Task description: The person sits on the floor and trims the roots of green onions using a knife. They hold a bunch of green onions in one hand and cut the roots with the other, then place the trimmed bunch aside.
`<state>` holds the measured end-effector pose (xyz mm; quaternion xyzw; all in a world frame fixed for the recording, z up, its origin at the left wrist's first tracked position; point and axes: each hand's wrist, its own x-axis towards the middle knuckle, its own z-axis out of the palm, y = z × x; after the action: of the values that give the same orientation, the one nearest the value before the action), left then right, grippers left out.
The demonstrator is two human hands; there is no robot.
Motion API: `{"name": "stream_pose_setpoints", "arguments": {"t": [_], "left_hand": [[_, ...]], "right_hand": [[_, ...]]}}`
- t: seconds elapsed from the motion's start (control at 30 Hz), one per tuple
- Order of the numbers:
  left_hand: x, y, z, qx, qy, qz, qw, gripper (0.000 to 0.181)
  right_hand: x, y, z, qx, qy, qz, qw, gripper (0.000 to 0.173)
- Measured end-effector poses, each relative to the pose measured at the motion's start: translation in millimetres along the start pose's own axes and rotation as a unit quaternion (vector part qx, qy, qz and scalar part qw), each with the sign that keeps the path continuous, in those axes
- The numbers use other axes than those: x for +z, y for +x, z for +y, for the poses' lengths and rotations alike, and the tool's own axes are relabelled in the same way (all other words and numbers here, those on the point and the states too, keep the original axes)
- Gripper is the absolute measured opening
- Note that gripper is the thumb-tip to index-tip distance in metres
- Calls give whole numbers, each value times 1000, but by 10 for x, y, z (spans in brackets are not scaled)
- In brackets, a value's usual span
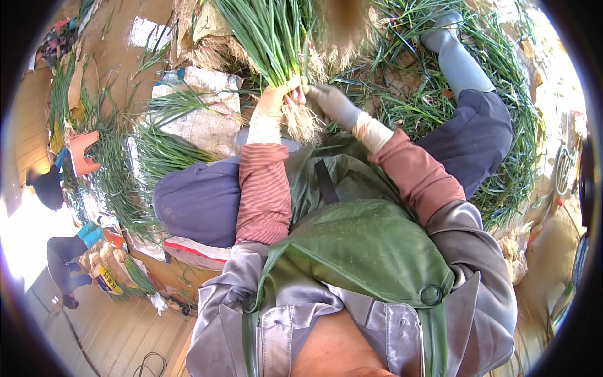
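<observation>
My left hand point(273, 101), in a pale glove, is closed around a bunch of green onions point(271, 42) just above their roots. The long leaves point away from me and the pale, stringy roots point(301, 122) hang toward my lap. My right hand point(333, 101), in a darker, soiled glove, is at the right side of the bunch near the reddish bulbs; its fingertips are partly hidden, so I cannot tell whether they grip anything. Beyond my hands, more rooted onions point(226, 52) lie heaped. A few onions point(183, 101) rest on a white woven sack point(202, 127) at the left.
Loose green leaves point(513, 141) lie thick around my outstretched leg on the right. Another pile of onions point(169, 151) is beside my bent knee. An orange plastic stool point(85, 153) stands farther left. Two people are partly visible at the left edge. A cable point(77, 334) runs along the floor.
</observation>
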<state>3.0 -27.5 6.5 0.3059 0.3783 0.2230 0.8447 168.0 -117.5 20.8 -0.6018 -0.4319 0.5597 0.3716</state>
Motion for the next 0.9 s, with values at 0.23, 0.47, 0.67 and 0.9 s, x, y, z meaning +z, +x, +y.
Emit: {"name": "stream_pose_setpoints", "arguments": {"t": [0.23, 0.47, 0.67, 0.9], "left_hand": [[87, -348, 640, 124, -66, 37, 989, 17], [-330, -16, 243, 79, -7, 45, 996, 18], [-77, -145, 338, 42, -90, -3, 995, 16], [-77, -65, 294, -9, -127, -51, 991, 16]], "right_hand": [[-461, -126, 458, 75, -567, -372, 731, 37], [-83, 1038, -174, 48, -400, 162, 901, 54], [-498, 1376, 183, 23, -364, 281, 888, 25], [-645, 564, -270, 17, -95, 273, 957, 29]]}}
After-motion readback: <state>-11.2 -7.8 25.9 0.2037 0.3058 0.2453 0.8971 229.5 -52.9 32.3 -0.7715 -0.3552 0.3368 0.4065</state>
